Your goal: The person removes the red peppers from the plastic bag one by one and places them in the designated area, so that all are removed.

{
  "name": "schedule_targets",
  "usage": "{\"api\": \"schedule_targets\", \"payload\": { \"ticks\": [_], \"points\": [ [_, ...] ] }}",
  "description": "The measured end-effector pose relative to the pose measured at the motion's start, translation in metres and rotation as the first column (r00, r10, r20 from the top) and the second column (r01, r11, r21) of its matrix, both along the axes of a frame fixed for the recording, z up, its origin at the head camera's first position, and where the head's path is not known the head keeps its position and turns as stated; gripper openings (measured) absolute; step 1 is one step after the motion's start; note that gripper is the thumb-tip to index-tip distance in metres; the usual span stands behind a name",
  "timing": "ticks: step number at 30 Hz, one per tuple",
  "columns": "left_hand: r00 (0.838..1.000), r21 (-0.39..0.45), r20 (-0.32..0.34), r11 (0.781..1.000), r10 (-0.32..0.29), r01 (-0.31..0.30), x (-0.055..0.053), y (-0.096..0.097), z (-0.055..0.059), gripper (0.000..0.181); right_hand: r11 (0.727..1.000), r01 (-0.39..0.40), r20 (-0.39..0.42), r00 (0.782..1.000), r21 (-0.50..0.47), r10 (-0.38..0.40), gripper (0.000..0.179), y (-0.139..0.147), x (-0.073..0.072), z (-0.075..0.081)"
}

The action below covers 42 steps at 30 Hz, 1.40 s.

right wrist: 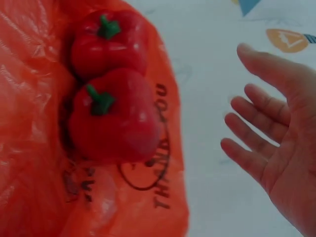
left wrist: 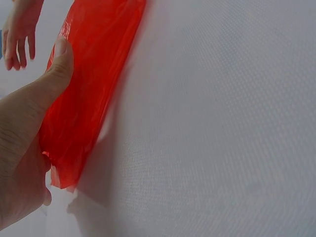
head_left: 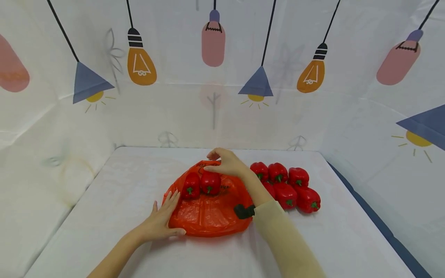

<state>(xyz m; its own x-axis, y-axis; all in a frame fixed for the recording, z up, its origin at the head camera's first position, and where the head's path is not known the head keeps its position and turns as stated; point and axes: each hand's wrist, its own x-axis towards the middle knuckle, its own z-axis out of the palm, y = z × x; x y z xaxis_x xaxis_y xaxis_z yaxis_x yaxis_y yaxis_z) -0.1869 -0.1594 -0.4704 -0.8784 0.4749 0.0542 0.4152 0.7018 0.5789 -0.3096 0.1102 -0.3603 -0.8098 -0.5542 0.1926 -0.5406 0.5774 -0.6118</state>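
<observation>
An orange-red plastic bag (head_left: 212, 220) lies spread on the table, with printed black lettering showing in the right wrist view. Two red bell peppers with green stems, a left one (head_left: 191, 187) and a right one (head_left: 211, 183), sit side by side on its far part. My left hand (head_left: 160, 223) touches the bag's left edge with spread, straight fingers; its thumb (left wrist: 60, 66) lies against the plastic. Just beyond the right pepper, my right hand (head_left: 227, 164) hovers over the far edge of the bag. Its fingers (right wrist: 252, 136) are apart and hold nothing.
Several more red bell peppers (head_left: 286, 195) stand clustered on the right side of the white table (head_left: 114, 185). The right forearm crosses between them and the bag. A white backdrop (head_left: 180, 116) printed with lamps rises behind the table.
</observation>
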Motion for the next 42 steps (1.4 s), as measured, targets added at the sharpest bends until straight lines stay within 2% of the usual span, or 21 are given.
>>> {"api": "schedule_targets", "payload": {
  "ticks": [7,14,20,28,30,33,37,42],
  "points": [
    [1.000,-0.004,0.006,1.000,-0.001,0.001,0.001,0.002,0.000,0.116,0.993,0.070,0.069,0.995,0.092,-0.077,0.047,-0.007,-0.011,-0.033],
    [1.000,-0.006,0.001,1.000,0.004,-0.004,0.001,0.003,0.000,0.116,0.981,0.103,0.055,0.992,0.165,-0.113,0.065,-0.009,-0.009,-0.055],
    [1.000,-0.019,-0.001,1.000,0.010,-0.010,0.000,0.003,-0.001,0.116,0.969,0.103,0.084,0.989,0.223,-0.125,0.074,-0.012,-0.007,-0.063],
    [1.000,-0.020,0.013,1.000,0.012,-0.012,-0.001,0.003,0.000,0.116,0.978,0.133,0.167,0.973,0.160,-0.160,0.067,-0.011,-0.006,-0.070],
    [1.000,-0.020,0.008,1.000,0.011,-0.011,0.000,0.003,0.000,0.116,0.978,0.141,0.175,0.970,0.154,-0.167,0.070,-0.011,-0.005,-0.071],
    [1.000,-0.023,0.003,1.000,0.012,-0.012,-0.001,0.003,0.000,0.116,0.968,0.164,0.186,0.962,0.191,-0.199,0.085,-0.013,-0.002,-0.070],
    [1.000,-0.025,0.000,1.000,0.012,-0.012,0.000,0.003,0.000,0.116,0.946,0.179,0.186,0.954,0.270,-0.234,0.101,-0.015,0.001,-0.069],
    [1.000,-0.025,0.005,1.000,0.008,-0.008,0.000,0.003,0.000,0.115,0.939,0.186,0.137,0.963,0.290,-0.233,0.099,-0.016,0.003,-0.063]
  ]
}}
